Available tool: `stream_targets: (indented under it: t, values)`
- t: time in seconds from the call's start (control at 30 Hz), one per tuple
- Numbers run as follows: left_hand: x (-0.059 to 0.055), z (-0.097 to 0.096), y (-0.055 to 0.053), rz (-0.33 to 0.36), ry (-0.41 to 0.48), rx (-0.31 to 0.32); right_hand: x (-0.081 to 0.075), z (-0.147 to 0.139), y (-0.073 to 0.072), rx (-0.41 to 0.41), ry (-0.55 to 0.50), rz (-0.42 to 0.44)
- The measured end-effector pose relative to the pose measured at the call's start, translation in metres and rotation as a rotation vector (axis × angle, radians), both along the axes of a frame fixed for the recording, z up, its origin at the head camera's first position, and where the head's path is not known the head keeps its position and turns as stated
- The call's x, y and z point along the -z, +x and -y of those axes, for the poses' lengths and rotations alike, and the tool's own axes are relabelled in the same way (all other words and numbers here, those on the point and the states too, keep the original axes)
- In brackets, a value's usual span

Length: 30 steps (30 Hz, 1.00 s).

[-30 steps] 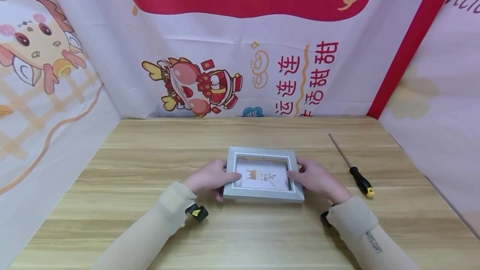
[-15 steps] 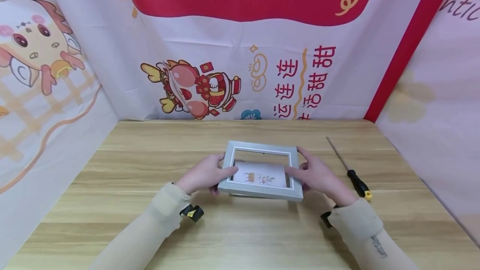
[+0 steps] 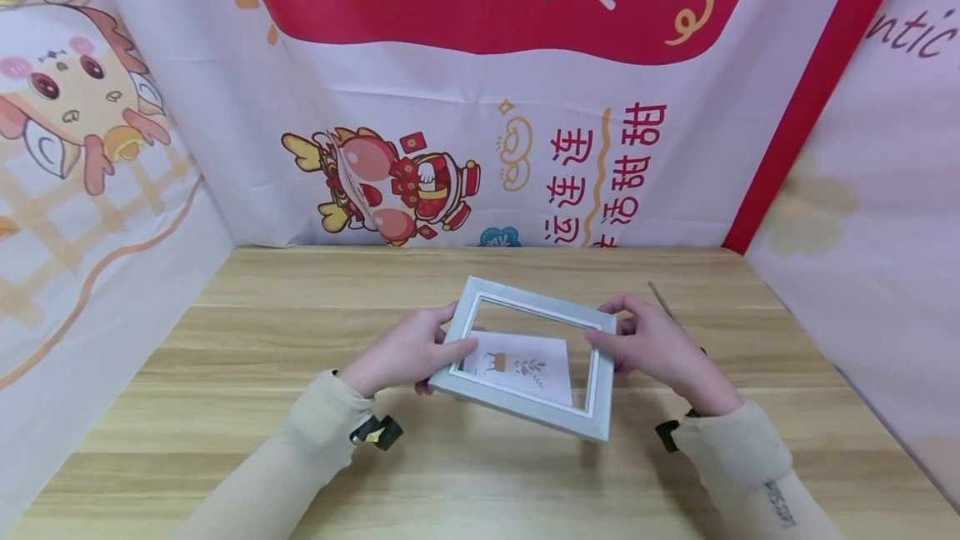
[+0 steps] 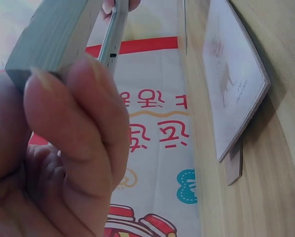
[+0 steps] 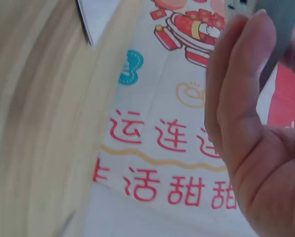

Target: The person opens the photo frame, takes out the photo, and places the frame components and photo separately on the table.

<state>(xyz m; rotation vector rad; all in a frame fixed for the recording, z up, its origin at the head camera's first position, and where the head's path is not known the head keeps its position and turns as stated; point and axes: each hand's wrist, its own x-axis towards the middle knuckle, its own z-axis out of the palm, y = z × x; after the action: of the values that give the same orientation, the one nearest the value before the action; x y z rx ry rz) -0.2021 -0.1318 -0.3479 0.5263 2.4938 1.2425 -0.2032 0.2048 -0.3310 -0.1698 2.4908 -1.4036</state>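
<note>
A pale grey picture frame (image 3: pixel 517 409) is held up above the table, tilted with its right side nearer to me. My left hand (image 3: pixel 405 352) grips its left side, thumb on the front and fingertips curled under the edge (image 4: pixel 54 44). On the opposite side, my right hand (image 3: pixel 660 350) pinches the frame between thumb and fingers. Through the opening shows a white picture board (image 3: pixel 525 367) printed with a brown pot and plant. In the left wrist view this board (image 4: pixel 236 74) is apart from the frame, low by the tabletop, with a thin strip (image 4: pixel 234 165) under its edge.
Beyond my right hand lies a screwdriver, its thin shaft (image 3: pixel 663 302) visible and its handle mostly hidden by the hand and forearm. The wood-grain table (image 3: pixel 337 282) ends at a printed cloth backdrop (image 3: pixel 480 73), with cloth walls on both sides.
The frame has risen off the picture board and turned clockwise, its right end swinging toward me. Both hands keep their hold. The right hand has shifted right and now covers the screwdriver's handle.
</note>
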Motion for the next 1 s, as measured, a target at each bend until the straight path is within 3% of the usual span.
stream_targets:
  t: [0.37, 0.57, 0.7, 0.87, 1.0]
  values:
    - [-0.001, 0.003, -0.002, -0.1, -0.01, -0.006, 0.003, 0.008, 0.006, -0.098, 0.207, -0.15]
    - [-0.001, 0.003, -0.002, -0.185, -0.017, 0.008, 0.005, 0.026, 0.015, -0.239, 0.482, -0.417]
    - [-0.005, 0.003, -0.001, -0.179, 0.003, -0.02, 0.005, 0.032, 0.021, -0.274, 0.578, -0.534]
    - [-0.007, 0.008, -0.005, -0.154, 0.013, -0.099, 0.007, 0.029, 0.019, -0.219, 0.512, -0.55]
    - [-0.005, 0.016, -0.011, -0.16, -0.049, -0.178, 0.008, 0.016, 0.008, -0.079, 0.441, -0.501]
